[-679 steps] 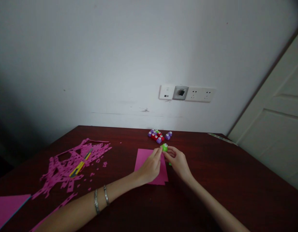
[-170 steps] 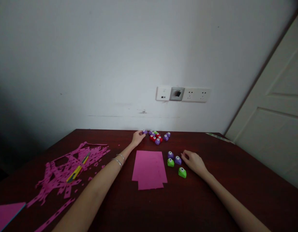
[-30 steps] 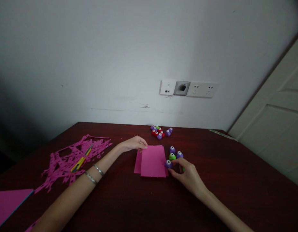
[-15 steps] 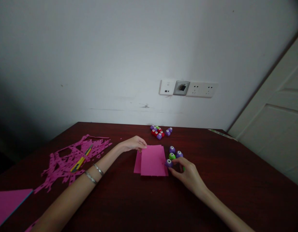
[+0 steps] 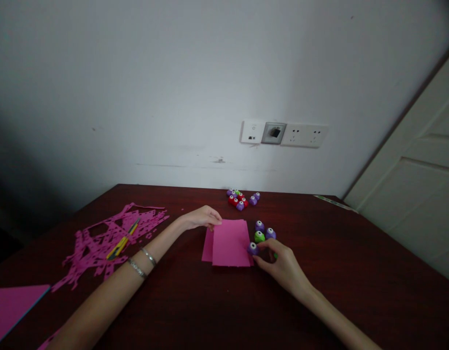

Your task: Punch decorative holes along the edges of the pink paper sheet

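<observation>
My left hand [image 5: 206, 217] pinches the top left corner of a pink paper sheet [image 5: 230, 245]. A second pink sheet [image 5: 207, 248] lies beneath it, showing at the left and right edges. Between thumb and fingers, my right hand [image 5: 279, 257] grips a purple craft punch [image 5: 252, 248] with a white, eye-like button, at the sheet's right edge. Whether the paper is inside its slot I cannot tell. Just behind stand a green punch [image 5: 259, 236] and two purple punches [image 5: 259, 225] [image 5: 270, 233]. Another green punch [image 5: 275, 255] is mostly hidden by my right hand.
Several red, purple and green punches [image 5: 238, 200] cluster near the wall, with two purple ones [image 5: 254, 198] beside them. Perforated pink scraps [image 5: 89, 253] cover the table's left, a yellow utility knife [image 5: 122, 240] on top. A pink sheet [image 5: 15, 311] lies front left.
Since 5.7 s ago, my left hand has come from the back punches to the paper, and my right has taken a purple punch. In the last second the punch shifts only slightly.
</observation>
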Action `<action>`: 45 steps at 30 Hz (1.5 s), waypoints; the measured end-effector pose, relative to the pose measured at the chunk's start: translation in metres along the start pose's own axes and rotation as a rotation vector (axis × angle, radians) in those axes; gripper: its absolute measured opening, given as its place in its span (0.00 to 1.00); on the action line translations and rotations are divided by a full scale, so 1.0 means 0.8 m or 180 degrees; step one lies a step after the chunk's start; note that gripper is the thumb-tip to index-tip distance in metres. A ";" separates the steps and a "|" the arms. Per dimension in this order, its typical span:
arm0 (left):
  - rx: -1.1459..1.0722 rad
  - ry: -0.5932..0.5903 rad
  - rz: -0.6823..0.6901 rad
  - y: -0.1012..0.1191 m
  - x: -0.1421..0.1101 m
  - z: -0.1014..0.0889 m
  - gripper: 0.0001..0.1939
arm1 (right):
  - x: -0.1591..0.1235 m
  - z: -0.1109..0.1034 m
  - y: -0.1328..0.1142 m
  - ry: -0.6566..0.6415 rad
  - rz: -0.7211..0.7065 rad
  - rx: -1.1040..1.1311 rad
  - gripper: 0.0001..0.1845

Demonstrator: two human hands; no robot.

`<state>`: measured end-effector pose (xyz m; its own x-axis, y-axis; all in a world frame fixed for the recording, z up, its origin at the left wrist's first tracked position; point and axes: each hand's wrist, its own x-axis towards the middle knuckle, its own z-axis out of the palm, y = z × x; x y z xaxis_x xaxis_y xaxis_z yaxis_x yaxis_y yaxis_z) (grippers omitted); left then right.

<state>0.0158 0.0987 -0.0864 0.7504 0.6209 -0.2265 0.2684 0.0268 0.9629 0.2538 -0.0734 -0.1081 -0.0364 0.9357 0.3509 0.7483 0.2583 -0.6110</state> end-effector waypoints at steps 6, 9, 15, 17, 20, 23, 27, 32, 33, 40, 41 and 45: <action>0.0022 0.0060 0.0013 0.000 0.000 0.004 0.12 | -0.001 -0.002 -0.005 -0.0241 -0.0044 0.0105 0.08; 0.0020 0.0093 -0.0004 -0.001 0.001 0.005 0.12 | -0.001 -0.002 -0.007 -0.0362 -0.0084 0.0090 0.09; 0.0090 0.0111 0.0009 -0.006 0.004 0.008 0.10 | -0.001 0.001 -0.005 -0.0489 -0.0122 0.0128 0.11; 0.0101 0.0118 -0.0023 -0.008 0.005 0.008 0.10 | -0.001 0.002 -0.004 -0.0542 -0.0109 0.0161 0.11; 0.0120 0.0151 -0.0091 -0.013 0.007 0.007 0.11 | 0.001 0.004 -0.004 -0.0657 -0.0048 0.0175 0.11; 0.0201 0.0172 -0.0101 -0.020 0.010 0.006 0.11 | 0.001 0.006 -0.004 -0.0725 -0.0040 0.0190 0.11; 0.0723 0.0230 -0.0017 -0.018 0.010 0.008 0.15 | 0.001 0.006 -0.002 -0.0763 -0.0066 0.0219 0.11; 0.2670 0.0691 0.0755 0.014 -0.009 0.022 0.24 | 0.000 0.007 -0.001 -0.0812 -0.0056 0.0249 0.11; 0.2963 0.0705 0.0875 0.020 -0.014 0.027 0.28 | 0.000 0.007 -0.001 -0.0816 -0.0060 0.0252 0.11; 0.3523 -0.0525 0.0438 0.013 -0.023 0.052 0.55 | -0.001 0.007 0.000 -0.0799 -0.0042 0.0223 0.12; 0.3522 -0.0575 0.0432 0.009 -0.022 0.054 0.55 | -0.001 0.007 0.001 -0.0792 -0.0023 0.0202 0.13; 0.3549 -0.0640 0.0260 0.006 -0.019 0.060 0.56 | -0.001 0.006 0.002 -0.0810 0.0053 0.0138 0.15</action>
<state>0.0347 0.0519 -0.0857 0.8467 0.4491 -0.2852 0.5268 -0.7828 0.3312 0.2515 -0.0727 -0.1130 -0.1939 0.9689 0.1541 0.7212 0.2472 -0.6471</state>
